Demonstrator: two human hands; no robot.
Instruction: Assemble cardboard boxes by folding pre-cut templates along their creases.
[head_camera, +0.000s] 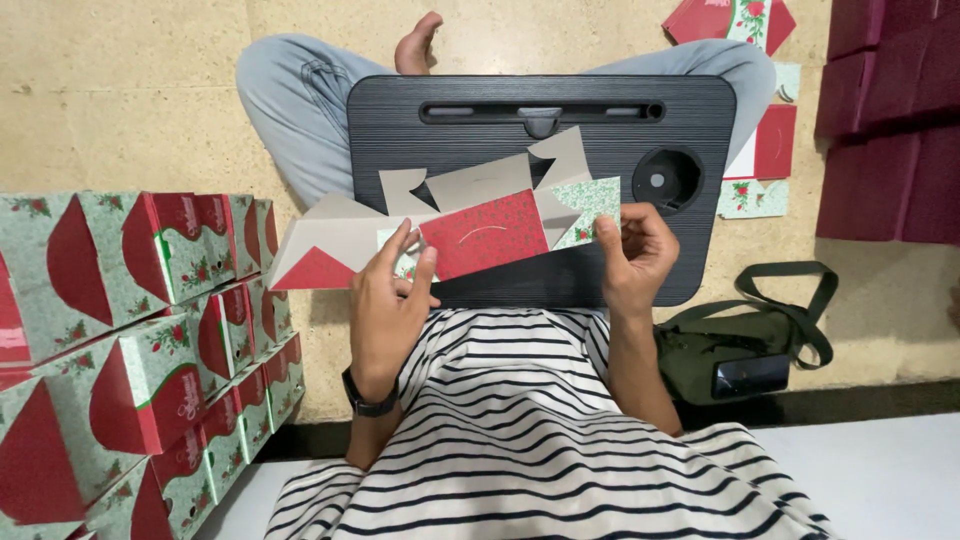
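Left hand (388, 300) pinches the flat box blank (470, 232) at its near edge, fingers closed on the card. Right hand (635, 255) grips the blank's right end, thumb on top. Blank sits just above the black lap tray (690, 120), mid-fold, I think. Best to crease along the scored lines, keeping both ends level. Finished boxes (150, 340) are stacked left of the tray; a green bag (740, 350) lies right.

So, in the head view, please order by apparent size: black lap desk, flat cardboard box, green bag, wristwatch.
1. black lap desk
2. flat cardboard box, held nearer the camera, so this rank is unsure
3. green bag
4. wristwatch
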